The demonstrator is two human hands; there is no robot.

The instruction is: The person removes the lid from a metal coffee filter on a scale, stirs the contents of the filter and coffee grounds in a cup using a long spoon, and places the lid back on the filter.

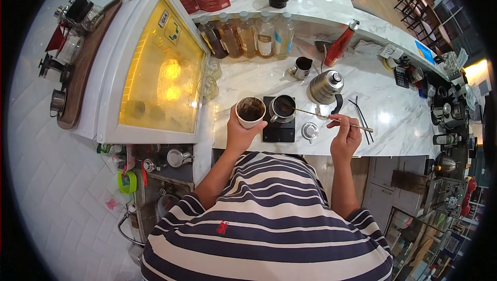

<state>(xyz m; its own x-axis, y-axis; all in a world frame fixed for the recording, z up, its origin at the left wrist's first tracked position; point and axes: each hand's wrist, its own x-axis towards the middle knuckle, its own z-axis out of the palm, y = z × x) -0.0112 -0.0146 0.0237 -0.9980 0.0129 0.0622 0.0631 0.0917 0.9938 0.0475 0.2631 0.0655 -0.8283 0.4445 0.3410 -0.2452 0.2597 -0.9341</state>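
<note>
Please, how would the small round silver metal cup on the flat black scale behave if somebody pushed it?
The cup is probably stiff: its wall looks metal. It may slide on the scale, whose top looks flat. If tipped, its open mouth could spill the dark contents.

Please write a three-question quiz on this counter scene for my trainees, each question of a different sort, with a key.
1. What does the left hand hold? (a) a kettle (b) a paper cup (c) a red bottle
2. True or false: the long-handled spoon lies flat on the counter.
3. How many bottles stand in the row beside the yellow-lit cabinet?

Key:
1. b
2. False; the right hand holds it.
3. Five
</note>
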